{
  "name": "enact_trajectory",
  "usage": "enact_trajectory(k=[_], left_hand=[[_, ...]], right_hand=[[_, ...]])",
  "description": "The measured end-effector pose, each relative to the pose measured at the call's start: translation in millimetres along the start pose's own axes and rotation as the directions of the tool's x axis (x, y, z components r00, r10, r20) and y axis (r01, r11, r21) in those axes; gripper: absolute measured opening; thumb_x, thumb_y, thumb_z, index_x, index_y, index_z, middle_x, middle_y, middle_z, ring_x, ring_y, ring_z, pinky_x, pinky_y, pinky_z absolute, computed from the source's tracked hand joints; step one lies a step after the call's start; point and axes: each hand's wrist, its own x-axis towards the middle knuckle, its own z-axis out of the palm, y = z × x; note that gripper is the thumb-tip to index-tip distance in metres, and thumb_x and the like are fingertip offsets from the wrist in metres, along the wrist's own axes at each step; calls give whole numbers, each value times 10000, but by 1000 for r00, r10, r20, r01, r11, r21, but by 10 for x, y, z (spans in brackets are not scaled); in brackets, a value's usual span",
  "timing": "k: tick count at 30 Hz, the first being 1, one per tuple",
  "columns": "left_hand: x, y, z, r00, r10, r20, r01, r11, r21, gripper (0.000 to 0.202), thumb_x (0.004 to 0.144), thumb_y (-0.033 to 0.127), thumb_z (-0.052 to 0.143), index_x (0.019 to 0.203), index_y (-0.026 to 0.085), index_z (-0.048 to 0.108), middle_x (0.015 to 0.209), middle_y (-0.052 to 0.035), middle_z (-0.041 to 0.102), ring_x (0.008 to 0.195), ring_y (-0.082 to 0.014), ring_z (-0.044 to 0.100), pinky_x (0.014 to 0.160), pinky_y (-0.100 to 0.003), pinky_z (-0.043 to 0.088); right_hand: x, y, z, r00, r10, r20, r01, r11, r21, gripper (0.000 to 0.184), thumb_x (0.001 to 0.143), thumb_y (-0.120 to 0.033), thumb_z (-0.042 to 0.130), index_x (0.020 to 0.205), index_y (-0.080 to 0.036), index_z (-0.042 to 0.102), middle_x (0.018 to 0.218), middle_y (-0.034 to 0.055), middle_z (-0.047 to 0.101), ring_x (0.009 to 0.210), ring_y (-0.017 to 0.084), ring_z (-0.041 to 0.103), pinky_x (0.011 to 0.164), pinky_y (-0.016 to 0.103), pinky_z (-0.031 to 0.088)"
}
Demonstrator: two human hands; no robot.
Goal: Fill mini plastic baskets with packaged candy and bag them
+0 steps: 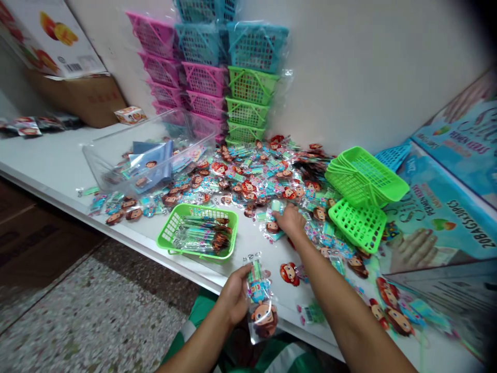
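Observation:
My left hand [235, 295] is closed on a clear candy packet [259, 295] with a brown-haired cartoon head at its lower end, held in front of the table's edge. It may be more than one packet; the layers cannot be told apart. My right hand [291, 221] reaches into the loose pile, its fingers closed on the end of another candy packet [273, 226] lying at the pile's near side. Left of my hands stands a green basket [165, 241] with several packets lined up inside. A red-haired packet [289, 273] lies below my right wrist.
Loose packets [248, 186] spread over the white table [58, 155]. A clear plastic bin [93, 166] lies at the left. Stacked wrapped baskets [202, 77] stand against the wall. Empty green baskets [365, 176] lean by printed cartons [438, 207] at right. A brown carton [89, 98] sits far left.

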Motion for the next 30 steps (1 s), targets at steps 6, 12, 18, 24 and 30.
enact_trajectory(k=[6, 12, 18, 24, 30], left_hand=[[44, 85, -53, 993, 109, -38, -108, 994, 30, 199, 841, 261, 524, 884, 84, 603, 711, -101, 698, 560, -176, 648, 586, -291, 515], [113, 32, 43, 981, 193, 37, -194, 980, 43, 225, 808, 312, 597, 939, 130, 605, 746, -66, 703, 665, -186, 677, 651, -285, 527], [123, -22, -27, 970, 240, -29, -236, 966, 107, 200, 740, 228, 677, 886, 113, 601, 672, -59, 692, 563, -170, 652, 590, -270, 516], [85, -13, -62, 973, 226, -55, -218, 968, 124, 218, 728, 242, 691, 870, 97, 612, 672, -79, 696, 511, -167, 628, 533, -274, 503], [116, 10, -100, 962, 261, -75, -249, 959, 138, 229, 718, 231, 706, 881, 90, 629, 703, -85, 708, 559, -170, 648, 570, -271, 513]], right_hand=[[33, 276, -217, 988, -46, 148, 11, 974, 226, 364, 719, -513, 586, 782, -156, 612, 710, 55, 653, 651, 199, 613, 592, 289, 454], [-942, 295, -332, 768, -384, 512, -6, 796, 606, 346, 718, -516, 630, 722, -171, 608, 631, -13, 601, 550, 115, 526, 512, 222, 411], [-816, 86, -200, 840, -332, 429, 217, 930, 296, 403, 834, -524, 466, 792, -164, 642, 762, 63, 658, 730, 195, 609, 657, 291, 457], [110, 61, -74, 999, 35, 13, -36, 998, 52, 490, 663, -439, 694, 1010, -111, 586, 1050, 204, 614, 1020, 346, 555, 833, 421, 398], [33, 305, -247, 985, -27, 173, -21, 962, 273, 347, 713, -438, 628, 902, -147, 606, 725, 37, 622, 696, 192, 585, 628, 282, 427]])
